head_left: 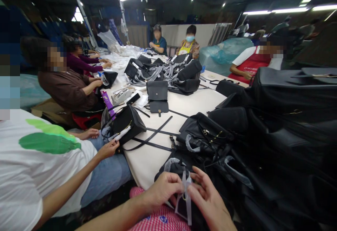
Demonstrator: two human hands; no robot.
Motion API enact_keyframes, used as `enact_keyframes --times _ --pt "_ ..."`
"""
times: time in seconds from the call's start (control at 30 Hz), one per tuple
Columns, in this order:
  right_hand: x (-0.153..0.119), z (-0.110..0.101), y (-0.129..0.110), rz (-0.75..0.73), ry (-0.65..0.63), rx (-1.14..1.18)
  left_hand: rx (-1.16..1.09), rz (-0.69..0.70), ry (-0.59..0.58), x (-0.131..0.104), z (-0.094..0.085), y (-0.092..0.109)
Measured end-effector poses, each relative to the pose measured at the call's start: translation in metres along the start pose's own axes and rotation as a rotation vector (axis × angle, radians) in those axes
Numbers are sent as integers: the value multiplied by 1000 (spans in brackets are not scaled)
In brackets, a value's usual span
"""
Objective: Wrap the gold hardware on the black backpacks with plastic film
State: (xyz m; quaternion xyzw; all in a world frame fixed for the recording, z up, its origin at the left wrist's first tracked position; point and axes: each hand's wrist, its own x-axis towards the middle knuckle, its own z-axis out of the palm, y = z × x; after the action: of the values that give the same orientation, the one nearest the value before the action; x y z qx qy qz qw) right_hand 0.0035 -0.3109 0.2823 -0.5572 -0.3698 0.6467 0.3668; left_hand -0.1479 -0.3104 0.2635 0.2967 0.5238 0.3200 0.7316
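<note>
A black bag (171,166) sits at the table's near edge, in front of me and partly over my lap. At its top, a translucent whitish wrapping strip (188,208) hangs down around a small gold-coloured metal part. My left hand (165,187) pinches this strip from the left, thumb and forefinger pressed together. On the other side, my right hand (209,201) has its thumb against the strip, with its forefinger raised and the other fingers curled behind. Grey wrapping covers the bag's handle. My fingers hide part of the bag's top.
Black bags (202,132) are piled high along my right. A co-worker's hand (107,149) holds another black bag (131,122) close on my left. Loose black straps (155,132) cross the white table (142,166). More bags, a tape dispenser (122,96) and other people are farther off.
</note>
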Motion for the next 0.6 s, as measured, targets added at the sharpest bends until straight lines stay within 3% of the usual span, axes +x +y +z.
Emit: enact_keyframes --times 0.17,0.3,0.43,0.6 --pt "-21 -3 23 -98 100 -138 25 48 75 5 11 1" --pt "-21 -11 29 -43 145 9 -38 36 6 7 19 3" --pt "-21 -19 27 -15 166 -58 -141 25 -135 6 24 5" --pt "-23 -21 28 -41 158 -68 -196 30 -139 5 29 8"
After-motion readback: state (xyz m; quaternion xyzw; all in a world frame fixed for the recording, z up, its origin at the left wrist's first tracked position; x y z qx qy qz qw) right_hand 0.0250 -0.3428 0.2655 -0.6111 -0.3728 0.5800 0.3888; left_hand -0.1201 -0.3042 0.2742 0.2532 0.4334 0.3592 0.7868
